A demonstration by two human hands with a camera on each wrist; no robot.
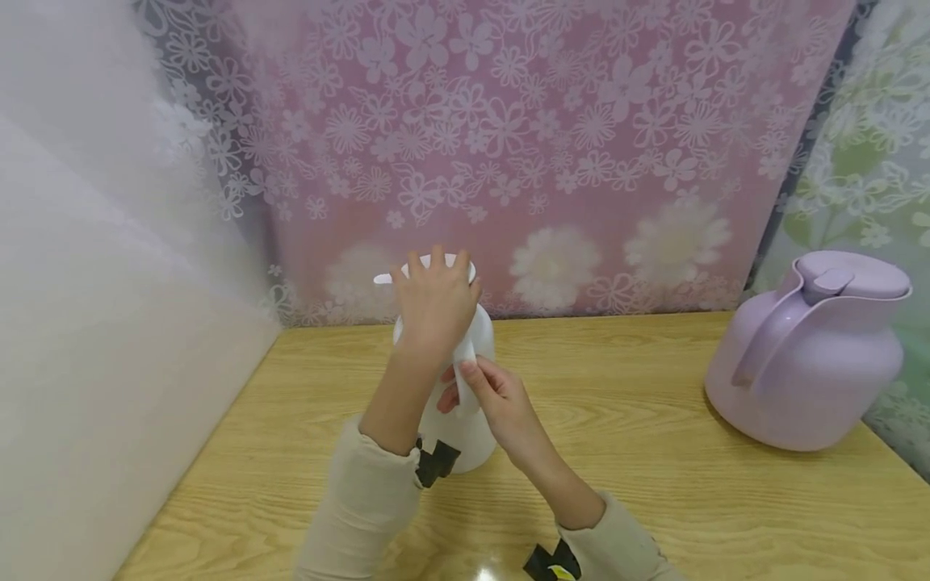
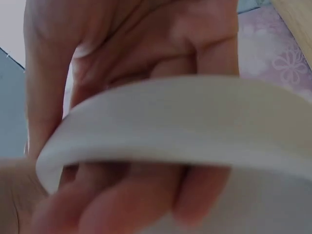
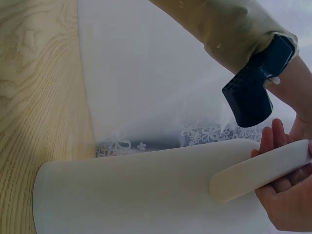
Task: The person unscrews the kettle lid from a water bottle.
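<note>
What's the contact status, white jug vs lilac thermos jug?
Apart: the head view shows wooden tabletop between the white jug and the lilac thermos jug.

pink floral backdrop (image 1: 508,153), white wall (image 1: 109,339) left, green flowered panel (image 1: 865,161) right, glossy wood-grain tabletop (image 1: 610,371)

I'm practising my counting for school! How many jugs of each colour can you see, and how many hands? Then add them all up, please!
White jug: 1
Lilac jug: 1
Hands: 2, the left hand and the right hand
Total: 4
</note>
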